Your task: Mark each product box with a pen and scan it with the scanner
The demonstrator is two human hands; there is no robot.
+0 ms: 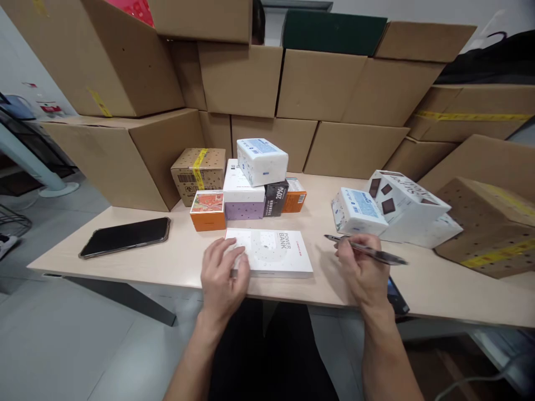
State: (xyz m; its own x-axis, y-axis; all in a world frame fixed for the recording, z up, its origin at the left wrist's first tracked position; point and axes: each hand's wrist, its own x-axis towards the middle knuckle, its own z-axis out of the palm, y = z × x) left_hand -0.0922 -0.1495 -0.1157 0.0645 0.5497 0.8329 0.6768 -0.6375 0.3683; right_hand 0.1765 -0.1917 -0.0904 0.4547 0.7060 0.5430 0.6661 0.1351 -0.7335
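Note:
A white power bank box lies flat near the table's front edge, small dark marks spread over its top. My left hand rests on its left end, fingers spread over the top and side. To the right of the box, my right hand grips a dark pen between thumb and fingers, its tip pointing left above the table. Part of a dark phone shows beneath my right wrist; the rest of it is hidden.
A black phone lies at the left. Behind the power bank box, a tissue pack tops a white-and-purple box, beside orange boxes. Another tissue pack and a white carton stand right. Stacked cardboard boxes wall the back.

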